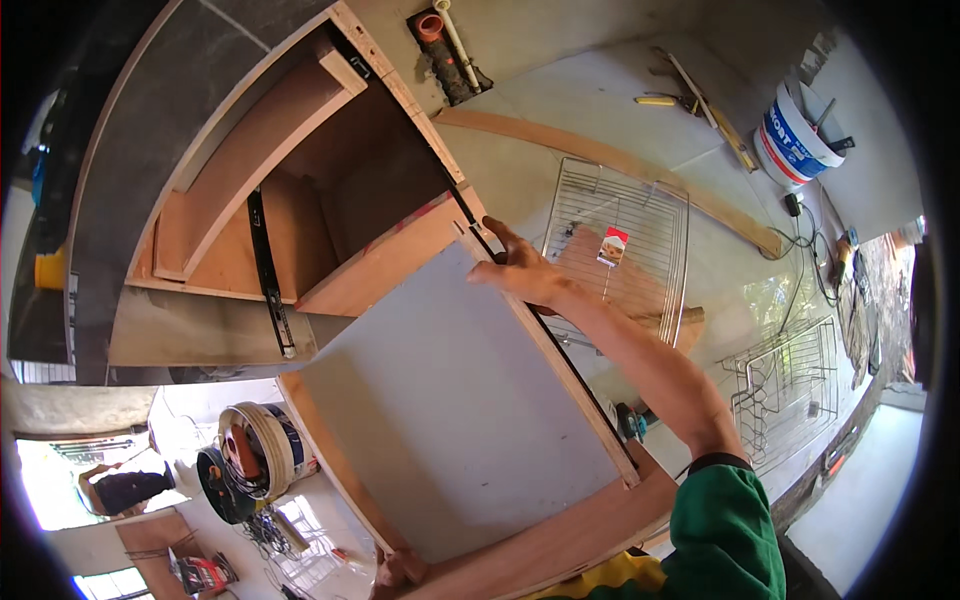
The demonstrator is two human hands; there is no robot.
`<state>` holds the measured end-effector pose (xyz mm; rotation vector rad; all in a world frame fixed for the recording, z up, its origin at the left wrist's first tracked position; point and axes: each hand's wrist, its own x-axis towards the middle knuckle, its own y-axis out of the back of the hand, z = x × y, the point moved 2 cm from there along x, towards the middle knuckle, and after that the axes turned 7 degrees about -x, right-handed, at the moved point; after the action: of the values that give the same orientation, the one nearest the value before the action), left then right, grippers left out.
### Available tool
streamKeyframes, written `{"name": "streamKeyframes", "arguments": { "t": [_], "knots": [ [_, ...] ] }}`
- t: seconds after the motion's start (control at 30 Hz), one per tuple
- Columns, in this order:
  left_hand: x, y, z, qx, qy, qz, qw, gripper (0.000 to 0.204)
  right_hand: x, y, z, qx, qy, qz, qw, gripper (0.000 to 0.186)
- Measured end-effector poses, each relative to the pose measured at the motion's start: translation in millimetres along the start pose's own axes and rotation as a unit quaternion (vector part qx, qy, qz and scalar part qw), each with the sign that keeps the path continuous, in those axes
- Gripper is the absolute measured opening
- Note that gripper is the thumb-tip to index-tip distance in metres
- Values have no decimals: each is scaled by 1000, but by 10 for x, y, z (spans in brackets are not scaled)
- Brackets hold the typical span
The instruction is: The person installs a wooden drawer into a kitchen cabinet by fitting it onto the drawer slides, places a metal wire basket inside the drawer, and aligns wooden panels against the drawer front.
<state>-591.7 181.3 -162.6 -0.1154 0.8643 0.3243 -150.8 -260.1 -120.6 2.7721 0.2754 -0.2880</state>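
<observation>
My right hand (528, 275) is half curled over the far end of the drawer's right side, thumb toward the inside and fingers by the black rail, while my left hand (400, 568) is at the near left corner, too shadowed for me to tell how tightly it closes. The drawer (460, 400) lies in front of me, its far end right at the front of the wooden cabinet (385, 257); to its right, a wire rack (590, 220) sits on the floor.

Grey-bottomed wooden drawer (463, 400), at mouth of brown cabinet (375, 150).
</observation>
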Motion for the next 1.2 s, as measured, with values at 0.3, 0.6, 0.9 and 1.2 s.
{"name": "streamKeyframes", "arguments": {
  "t": [0.3,0.6,0.9,1.2],
  "knots": [
    [15,3,99,-1,14,5,1000,69,60,-14,-87,49,-33,-7,998,94],
    [27,100,112,-5,18,6,1000,69,98,-30,-136,87,-46,-33,995,92],
    [-27,128,123,-5,15,11,1000,69,-53,92,-254,126,-68,-67,987,94],
    [68,199,6,-88,-16,-6,996,69,100,-92,-198,85,-16,-74,993,90]
  ]
}}
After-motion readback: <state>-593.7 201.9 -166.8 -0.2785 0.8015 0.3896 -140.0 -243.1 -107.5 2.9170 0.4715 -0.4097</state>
